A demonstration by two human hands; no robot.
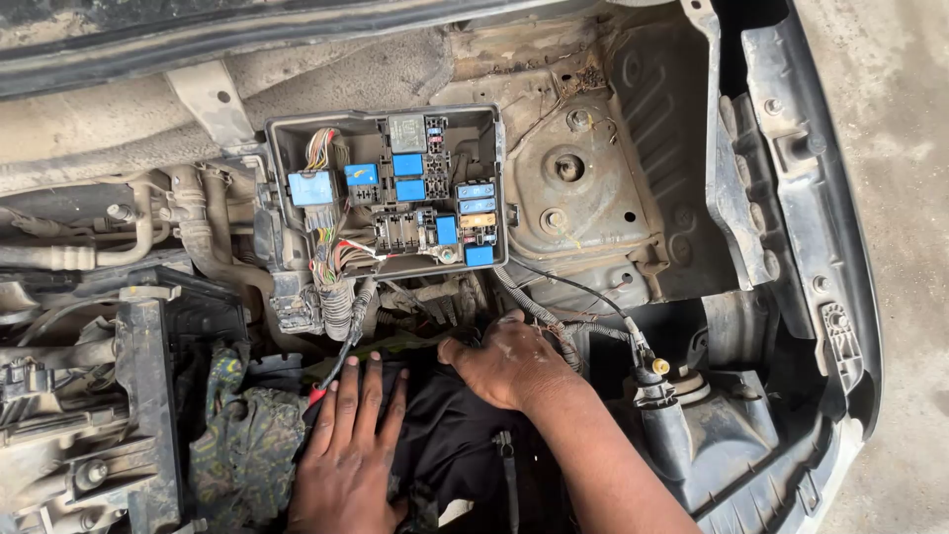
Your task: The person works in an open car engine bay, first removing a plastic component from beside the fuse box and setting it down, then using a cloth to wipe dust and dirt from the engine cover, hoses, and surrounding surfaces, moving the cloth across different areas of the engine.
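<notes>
I look down into a car's engine bay. My left hand (348, 450) lies flat, fingers spread, on a black cloth (450, 435) low in the bay. My right hand (502, 361) rests on the same cloth's upper edge, fingers curled down into the gap just below the open fuse box (390, 193); what the fingertips touch is hidden. The fuse box holds several blue relays and fuses, with coloured wire bundles (336, 277) running out of its left side.
A patterned green rag (247, 445) lies left of my left hand. A corrugated cable (593, 326) runs right to a connector with a yellow tip (659, 366). The dusty strut tower (573, 178) sits right of the fuse box; the bumper edge (840, 297) borders the concrete floor.
</notes>
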